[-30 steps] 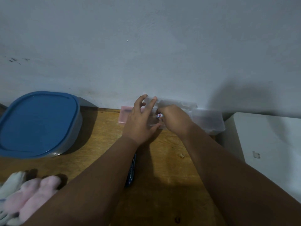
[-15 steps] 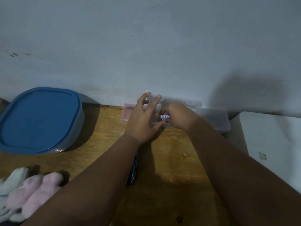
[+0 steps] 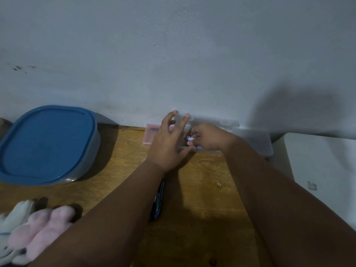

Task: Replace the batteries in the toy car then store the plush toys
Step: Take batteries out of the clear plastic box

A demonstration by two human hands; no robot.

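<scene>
Right hand (image 3: 209, 138) curled shut, grip pinching a small white-and-blue cylinder (image 3: 190, 139), prob. an AA battery, at the open clear plastic storage box (image 3: 258, 142) against the wall. Label too blurred to read. Left hand (image 3: 169, 145) alongside, fingers spread, grip open w/ nothing in it, fingertips steadying the box's raised clear lid (image 3: 215, 121), thumb near the front edge.

Just left of the box, partly behind the left hand: a flat pink plastic case (image 3: 150, 134). Below the left forearm, a dark blue toy car (image 3: 158, 203) on the wooden bench (image 3: 119, 166), mostly covered by the arm; only a narrow strip shows, so battery hatch open/closed: can't tell. Far left, a large blue-lidded tub (image 3: 48, 143), lid on. Bottom-left corner, pink and white plush toys (image 3: 34, 228) piled at the bench edge, cut off by frame. Small pale crumb (image 3: 218, 184) on the bench mid-right. White cabinet top (image 3: 317, 166) to the right.

Risks, as judged: battery held by fingertips only, so could slip and roll across the bench or drop back among box contents. Lid propped by 1 hand; release early and it may fall onto the right hand. Car sits right under the left forearm, so pulling back carelessly could knock it. Polarity mix-up possible in dim light.

Hidden: box contents, no. of batteries inside, right fingertips, car underside.
</scene>
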